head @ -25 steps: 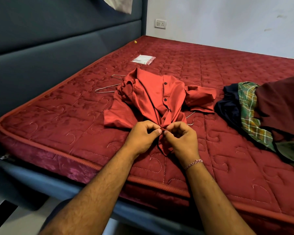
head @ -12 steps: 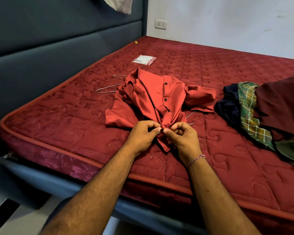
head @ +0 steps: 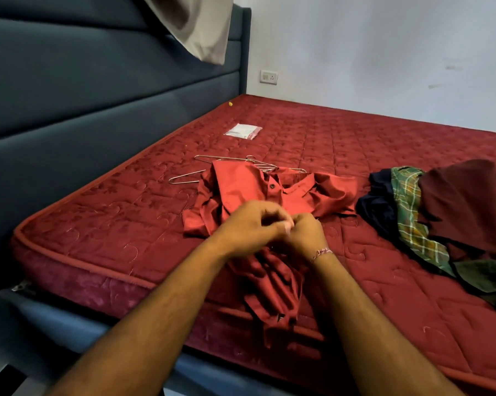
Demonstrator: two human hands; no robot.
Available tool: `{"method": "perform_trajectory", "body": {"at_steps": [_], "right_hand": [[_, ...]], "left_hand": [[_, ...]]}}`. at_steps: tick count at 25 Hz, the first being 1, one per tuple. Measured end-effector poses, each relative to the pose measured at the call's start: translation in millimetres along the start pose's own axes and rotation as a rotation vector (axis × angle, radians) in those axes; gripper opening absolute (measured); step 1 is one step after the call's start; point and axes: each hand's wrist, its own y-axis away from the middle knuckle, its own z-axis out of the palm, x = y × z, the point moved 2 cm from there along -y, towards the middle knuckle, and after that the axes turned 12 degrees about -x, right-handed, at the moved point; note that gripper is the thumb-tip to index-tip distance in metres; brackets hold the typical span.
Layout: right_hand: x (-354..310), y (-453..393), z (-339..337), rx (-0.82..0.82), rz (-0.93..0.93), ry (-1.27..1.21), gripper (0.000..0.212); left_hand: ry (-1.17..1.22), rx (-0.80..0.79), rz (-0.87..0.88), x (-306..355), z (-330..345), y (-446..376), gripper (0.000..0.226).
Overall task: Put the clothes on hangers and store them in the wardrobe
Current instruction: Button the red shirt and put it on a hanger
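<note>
A red button-up shirt (head: 242, 190) lies crumpled on the red mattress (head: 104, 230), its lower part trailing over the near edge. My left hand (head: 249, 224) and my right hand (head: 305, 234) meet over the shirt's front, fingers curled and pinching the fabric at the button strip. Several metal wire hangers (head: 235, 164) lie just beyond the shirt, partly under its collar. A pile of other clothes (head: 441, 212), dark blue, green plaid and maroon, sits to the right.
A dark blue padded headboard (head: 98, 95) runs along the left. A small clear plastic packet (head: 243, 131) lies farther back on the mattress. A beige cloth (head: 195, 27) hangs at the top. The white wall (head: 384, 52) has a socket (head: 269, 77).
The shirt has been drawn toward me, its lower part now hanging over the mattress edge. Both hands have shifted higher up the front. The hangers behind the collar are more exposed.
</note>
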Motion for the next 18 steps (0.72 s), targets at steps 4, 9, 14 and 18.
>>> {"method": "perform_trajectory", "body": {"at_steps": [4,9,14,18], "right_hand": [[-4.9,45.6,-10.2,-0.618,-0.094,0.038,0.016],[-20.2,24.5,-46.0,-0.284,-0.145,0.173,0.016],[2.3,-53.2,-35.1,0.274,-0.092,0.26,0.004],[34.6,-73.3,2.7,0.153,0.031,0.076,0.007]], "left_hand": [[-0.885,-0.089,-0.385,-50.5,-27.6,-52.7,0.073],[-1.072,-0.24,-0.259,-48.5,-13.1,-41.2,0.018],[-0.476,-0.511,-0.158,-9.2,-35.4,-13.2,0.018],[-0.524,0.338,-0.134,-43.1,-97.7,-33.8,0.019]]}}
